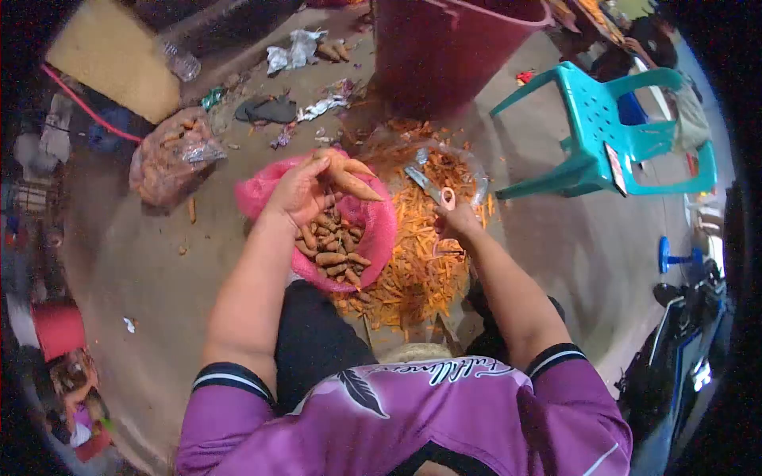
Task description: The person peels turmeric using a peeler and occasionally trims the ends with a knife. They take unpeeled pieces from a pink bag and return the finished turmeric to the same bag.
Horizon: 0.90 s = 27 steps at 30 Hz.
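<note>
My left hand (302, 193) is closed around what look like sweet potatoes (359, 187), raised above the rim of a pink woven sack (383, 238). Inside that sack lie many small brown tubers (332, 259). On the right, my right hand (460, 222) grips a knife (424, 183) with a broad metal blade and a pinkish ring-like part near the fingers. The blade points up and to the left, apart from the held roots. Below it, orange strips and peelings (417, 274) cover the ground beside the sack.
A tall dark-red bin (444, 59) stands ahead. To the right is a teal plastic chair (587, 119). A clear bag of tubers (171, 159) sits at left, near a dark sandal-like item (266, 109) and scraps. Another person (79, 412) is at lower left.
</note>
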Tool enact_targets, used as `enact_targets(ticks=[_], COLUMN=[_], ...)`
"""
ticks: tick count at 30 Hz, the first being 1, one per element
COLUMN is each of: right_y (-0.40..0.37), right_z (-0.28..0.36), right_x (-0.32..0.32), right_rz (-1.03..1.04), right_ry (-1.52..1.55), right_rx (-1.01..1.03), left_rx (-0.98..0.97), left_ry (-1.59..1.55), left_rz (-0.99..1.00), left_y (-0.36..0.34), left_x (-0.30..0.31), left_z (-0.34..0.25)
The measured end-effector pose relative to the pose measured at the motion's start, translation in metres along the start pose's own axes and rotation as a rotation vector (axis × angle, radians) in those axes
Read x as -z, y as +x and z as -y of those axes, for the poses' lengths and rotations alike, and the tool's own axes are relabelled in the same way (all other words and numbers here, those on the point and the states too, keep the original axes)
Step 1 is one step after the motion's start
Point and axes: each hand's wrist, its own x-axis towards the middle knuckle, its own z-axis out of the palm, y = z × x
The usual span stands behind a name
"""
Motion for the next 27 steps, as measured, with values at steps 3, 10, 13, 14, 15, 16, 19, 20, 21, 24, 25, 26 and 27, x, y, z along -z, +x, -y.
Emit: enact_targets(ticks=[3,10,13,14,15,16,19,20,21,24,25,26,27], right_y=[-0.051,-0.065,-0.043,-0.036,-0.029,-0.02,-0.011,-0.001,0.007,-0.016,-0.015,-0.016,-0.027], right_z=[0.041,0.043,0.021,0.013,0.01,0.008,0.016,0.015,0.014,0.06,0.064,0.068,0.082], right_x=[0.012,0.019,0.008,0.006,0.003,0.003,0.006,0.006,0.003,-0.003,-0.006,-0.007,-0.006], right_rz=[0.077,0.019,-0.053,-0.089,-0.092,-0.1,-0.118,-0.113,-0.106,-0.147,-0.175,-0.059,0.021], right_ry=[0.064,0.554,0.482,0.446,0.357,0.266,-0.005,-0.117,-0.228,-0.137,0.015,0.261,0.066], right_rx=[-0.073,-0.171,0.04,0.086,0.117,0.147,0.14,0.114,0.091,0.253,0.327,0.37,0.523], left_rx=[-0.029,-0.16,-0.139,-0.121,-0.1,-0.077,-0.01,0.012,0.017,-0.094,-0.216,-0.339,-0.382], left_ry=[-0.071,-0.283,-0.21,-0.184,-0.159,-0.136,-0.001,0.053,0.147,0.538,0.738,0.936,1.01], left_rz=[0.243,-0.012,0.096,0.134,0.131,0.132,0.066,0.025,0.016,-0.033,-0.059,-0.086,-0.122], left_y=[-0.003,-0.037,-0.024,-0.018,-0.016,-0.013,0.001,0.003,0.009,0.025,0.03,0.033,0.033], left_x=[-0.009,-0.07,-0.063,-0.059,-0.063,-0.07,-0.078,-0.076,-0.072,-0.054,-0.049,-0.044,-0.044], left_z=[0.019,0.048,0.06,0.064,0.065,0.065,0.068,0.07,0.07,0.075,0.08,0.085,0.086])
